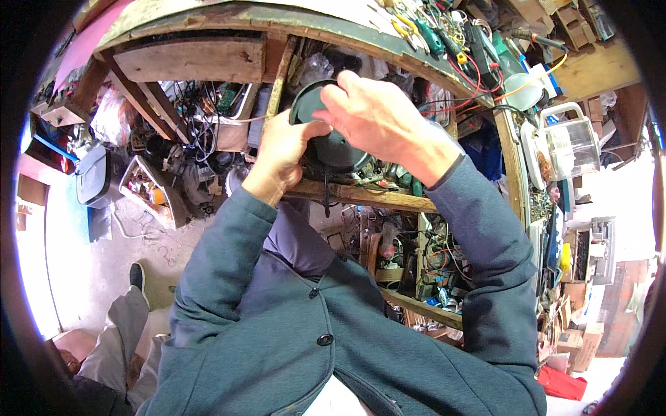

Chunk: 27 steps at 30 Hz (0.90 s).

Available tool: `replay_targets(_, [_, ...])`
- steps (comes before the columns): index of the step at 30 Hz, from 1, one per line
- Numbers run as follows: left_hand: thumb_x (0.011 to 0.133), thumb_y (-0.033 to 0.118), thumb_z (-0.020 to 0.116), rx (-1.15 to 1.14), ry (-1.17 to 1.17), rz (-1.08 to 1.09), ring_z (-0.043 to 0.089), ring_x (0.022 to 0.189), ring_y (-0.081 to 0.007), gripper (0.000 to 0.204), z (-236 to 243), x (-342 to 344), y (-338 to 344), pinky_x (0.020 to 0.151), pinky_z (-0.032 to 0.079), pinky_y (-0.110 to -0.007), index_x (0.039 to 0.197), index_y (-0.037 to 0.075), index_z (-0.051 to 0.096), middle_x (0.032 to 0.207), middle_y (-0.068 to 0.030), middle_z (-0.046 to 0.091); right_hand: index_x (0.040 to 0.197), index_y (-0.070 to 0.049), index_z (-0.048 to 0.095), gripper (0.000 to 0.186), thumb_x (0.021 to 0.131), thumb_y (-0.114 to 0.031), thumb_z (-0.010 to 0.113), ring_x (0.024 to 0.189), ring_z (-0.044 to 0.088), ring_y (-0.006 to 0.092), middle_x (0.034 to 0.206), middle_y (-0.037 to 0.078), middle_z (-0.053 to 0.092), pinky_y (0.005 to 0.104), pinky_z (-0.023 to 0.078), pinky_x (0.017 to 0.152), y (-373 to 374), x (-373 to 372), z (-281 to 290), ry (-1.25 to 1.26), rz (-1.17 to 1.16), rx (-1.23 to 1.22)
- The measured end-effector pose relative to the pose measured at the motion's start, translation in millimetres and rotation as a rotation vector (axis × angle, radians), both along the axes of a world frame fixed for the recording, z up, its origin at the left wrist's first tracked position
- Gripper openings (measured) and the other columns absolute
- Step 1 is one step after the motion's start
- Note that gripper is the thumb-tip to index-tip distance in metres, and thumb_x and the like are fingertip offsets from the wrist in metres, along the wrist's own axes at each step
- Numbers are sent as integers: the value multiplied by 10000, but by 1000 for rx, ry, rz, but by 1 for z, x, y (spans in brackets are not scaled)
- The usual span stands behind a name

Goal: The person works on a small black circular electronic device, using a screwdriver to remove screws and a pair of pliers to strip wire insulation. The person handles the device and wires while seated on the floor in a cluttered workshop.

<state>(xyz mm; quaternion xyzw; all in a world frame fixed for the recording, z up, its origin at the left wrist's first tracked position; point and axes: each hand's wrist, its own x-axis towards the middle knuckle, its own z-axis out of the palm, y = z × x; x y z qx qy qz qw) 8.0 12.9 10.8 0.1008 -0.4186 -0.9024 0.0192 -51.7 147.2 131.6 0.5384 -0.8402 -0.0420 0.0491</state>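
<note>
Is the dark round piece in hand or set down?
The dark round piece is in hand: left hand at its edge, right hand over its face.

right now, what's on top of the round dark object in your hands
The bare left hand and bare right hand partly cover the round dark object; its lower part shows, but the surface under their fingers is hidden.

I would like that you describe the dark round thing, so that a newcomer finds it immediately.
Start at the big wooden bench across the top, then go down to its open, cluttered compartment near the centre. Over it, the left hand and right hand meet at the dark round thing. Its broad, smooth, circular outline sets it apart from the crumpled clear plastic beyond.
</note>
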Motion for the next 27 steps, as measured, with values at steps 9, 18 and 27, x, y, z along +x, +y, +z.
replay_targets(9, [745, 12, 741, 51, 12, -26, 675, 887, -174, 347, -2, 0, -3, 826, 540, -332, 1088, 25, 688, 1019, -56, 714, 1025, -37, 573, 150, 897, -95, 628, 761, 605, 319, 909, 140, 508, 411, 511, 620, 6, -2, -4, -6, 121, -169])
replay_targets(18, [725, 16, 729, 16, -29, -13, 671, 882, -183, 374, -1, 0, -3, 822, 537, -344, 1097, 26, 691, 1018, -65, 714, 967, 1, 538, 189, 846, -115, 626, 782, 650, 315, 880, 158, 570, 373, 570, 650, 3, 1, 3, 53, 185, -157])
replay_targets(27, [728, 4, 731, -38, -15, 24, 676, 876, -182, 361, 1, 1, 1, 817, 542, -346, 1087, 19, 697, 1002, -63, 720, 972, -15, 542, 189, 892, -145, 655, 831, 629, 324, 900, 147, 549, 406, 557, 694, 9, -3, 7, 31, 178, -135])
